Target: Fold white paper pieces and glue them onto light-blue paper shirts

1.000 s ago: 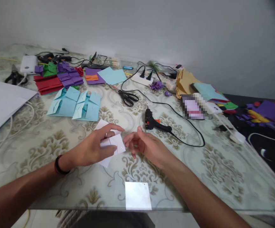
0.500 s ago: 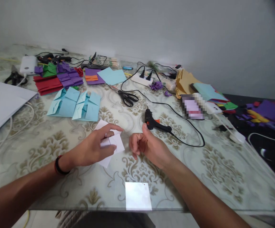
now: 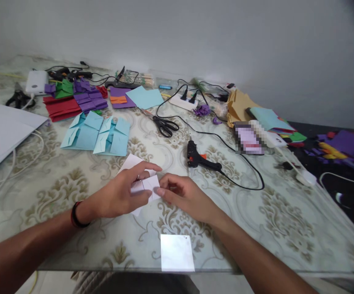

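A folded piece of white paper [image 3: 151,184] rests partly over more white paper [image 3: 130,161] near the middle of the table. My left hand [image 3: 118,195] grips the folded piece from the left, thumb on its top face and forefinger stretched across behind it. At its right corner, my right hand [image 3: 189,198] pinches the edge between thumb and curled fingers. The fingers partly hide the folds. A black glue gun [image 3: 206,160] lies just beyond my right hand. Light blue folded papers [image 3: 112,139] sit beyond my left hand.
Black-handled scissors [image 3: 165,126] lie behind, beside a white power strip [image 3: 183,102] with plugged cables. Red folded paper [image 3: 61,108] and purple folded paper [image 3: 90,101] are at the back left. A bright white square [image 3: 177,254] is near the front edge. The glue gun's cord [image 3: 255,171] loops right.
My right hand has moved down and left from its spot beside the paper, and its thumb and fingers have closed on the paper's right corner. My left hand keeps its hold.
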{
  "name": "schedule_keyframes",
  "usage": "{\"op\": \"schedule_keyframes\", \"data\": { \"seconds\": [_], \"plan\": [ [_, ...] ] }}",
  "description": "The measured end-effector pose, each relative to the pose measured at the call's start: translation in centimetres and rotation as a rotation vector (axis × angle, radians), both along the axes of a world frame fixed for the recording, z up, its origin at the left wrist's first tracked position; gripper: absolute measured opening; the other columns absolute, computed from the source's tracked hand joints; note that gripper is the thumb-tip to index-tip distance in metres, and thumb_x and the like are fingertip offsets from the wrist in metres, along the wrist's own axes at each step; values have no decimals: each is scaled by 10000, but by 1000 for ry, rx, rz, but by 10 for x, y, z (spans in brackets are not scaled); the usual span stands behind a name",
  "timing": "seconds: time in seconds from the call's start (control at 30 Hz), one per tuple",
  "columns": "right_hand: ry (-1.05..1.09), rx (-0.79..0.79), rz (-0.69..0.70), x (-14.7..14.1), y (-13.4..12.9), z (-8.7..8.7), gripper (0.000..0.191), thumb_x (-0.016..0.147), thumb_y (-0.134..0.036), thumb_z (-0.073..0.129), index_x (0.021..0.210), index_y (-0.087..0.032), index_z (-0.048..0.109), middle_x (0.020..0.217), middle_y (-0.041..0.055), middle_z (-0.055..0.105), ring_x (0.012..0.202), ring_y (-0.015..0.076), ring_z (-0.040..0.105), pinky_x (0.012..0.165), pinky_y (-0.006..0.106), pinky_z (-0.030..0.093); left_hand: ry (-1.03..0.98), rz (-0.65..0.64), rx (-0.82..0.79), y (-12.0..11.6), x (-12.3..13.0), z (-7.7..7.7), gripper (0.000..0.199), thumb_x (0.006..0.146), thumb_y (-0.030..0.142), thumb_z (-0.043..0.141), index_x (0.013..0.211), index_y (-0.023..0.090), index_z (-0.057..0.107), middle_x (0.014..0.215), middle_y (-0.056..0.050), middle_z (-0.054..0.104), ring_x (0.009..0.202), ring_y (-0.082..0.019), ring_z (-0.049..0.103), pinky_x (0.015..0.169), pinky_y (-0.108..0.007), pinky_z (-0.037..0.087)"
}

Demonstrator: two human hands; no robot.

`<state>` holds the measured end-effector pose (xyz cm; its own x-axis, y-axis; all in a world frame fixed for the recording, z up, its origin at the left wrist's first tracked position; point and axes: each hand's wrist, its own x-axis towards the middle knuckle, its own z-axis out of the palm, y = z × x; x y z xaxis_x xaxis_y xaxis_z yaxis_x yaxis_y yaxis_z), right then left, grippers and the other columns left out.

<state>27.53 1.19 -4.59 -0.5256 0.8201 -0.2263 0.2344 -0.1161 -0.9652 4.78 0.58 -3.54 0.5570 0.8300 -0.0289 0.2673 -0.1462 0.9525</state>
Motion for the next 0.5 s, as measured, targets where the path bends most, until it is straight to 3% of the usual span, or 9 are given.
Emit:
{"op": "schedule_keyframes", "data": {
  "seconds": [0.3,0.5],
  "plan": [
    [-37,-4,36,0,-2,1,432,895,-541,745,702,-189,584,618,-46,479,582,117,418,555,261,312,52,-20,-32,-1,2,1,505,945,215,619,1428,270,481,818,47,592,689,-118,512,664,-230,473],
    [-37,13,56,1,-3,3,456,898,-548,742,682,-183,573,612,-48,468,576,113,407,551,261,304,41,-47,-51,-2,1,-4,503,969,237,602,1450,286,463,863,33,592,750,-130,551,714,-246,501]
  ]
}}
